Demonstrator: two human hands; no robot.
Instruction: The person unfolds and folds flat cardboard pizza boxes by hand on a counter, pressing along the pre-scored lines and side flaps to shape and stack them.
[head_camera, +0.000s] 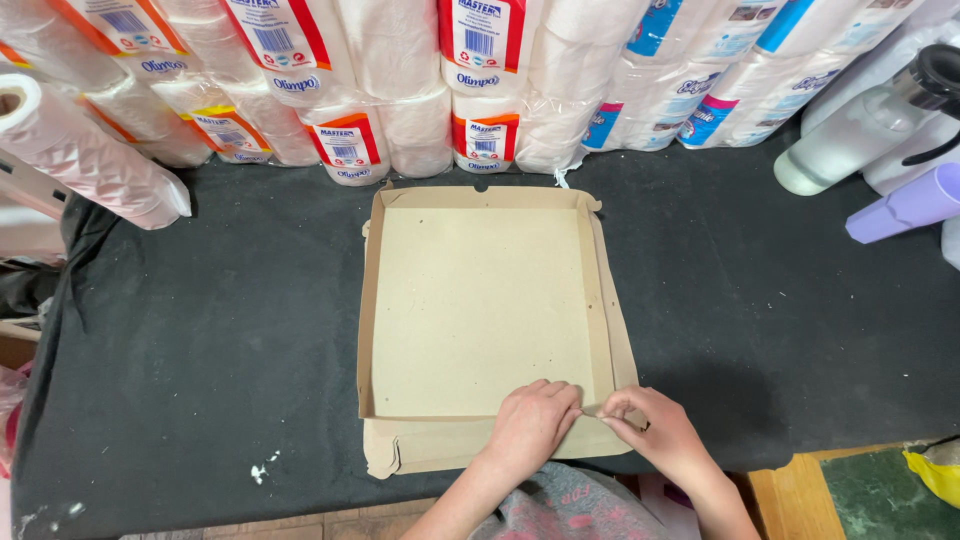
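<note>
Far left: a wrapped paper roll (95, 160) lies on its side at the edge of your counter (220, 340), which is covered in dark cloth.
Back row: plastic-wrapped packs of paper rolls (400, 90) stand along the far side, just behind the box.
Centre: your flat cardboard box (480, 310) lies open on the counter, its left, far and right walls folded up, its near flap (440, 445) lying flat toward you.
Left hand: your left hand (535, 425) rests palm down on the near right part of the box, fingers curled and pressed on the cardboard at the near fold.
Right hand: your right hand (655, 430) is just beside it at the near right corner, thumb and fingertips pinching a small cardboard tab (600, 410).
Between hands: the fingertips nearly meet at that corner.
Far right: a pale bottle with a dark cap (865, 120) and a lilac cylinder (905, 205) lie well apart from the box.
</note>
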